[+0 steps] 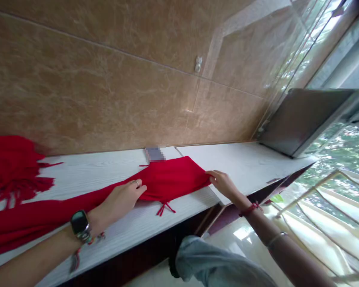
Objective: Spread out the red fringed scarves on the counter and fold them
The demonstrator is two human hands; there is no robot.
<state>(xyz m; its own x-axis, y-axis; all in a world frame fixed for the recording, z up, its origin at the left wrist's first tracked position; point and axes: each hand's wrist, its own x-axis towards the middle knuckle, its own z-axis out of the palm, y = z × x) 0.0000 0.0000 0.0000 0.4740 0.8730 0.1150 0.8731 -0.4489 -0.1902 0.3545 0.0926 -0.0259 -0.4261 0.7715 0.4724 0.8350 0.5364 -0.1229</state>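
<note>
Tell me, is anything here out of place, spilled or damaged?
I see no spill or damage. One oddity: the small greyish rectangle between the red cloth and the wall looks pixelated, so I can't tell what it is.

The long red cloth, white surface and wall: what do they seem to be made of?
Long red cloth: soft, matte fabric, fibre unclear; it folds and has tassels. White surface: probably wood-grain laminate or painted board, going by faint grain lines. Wall: likely polished tile, given veining, straight joints and reflections.
</note>
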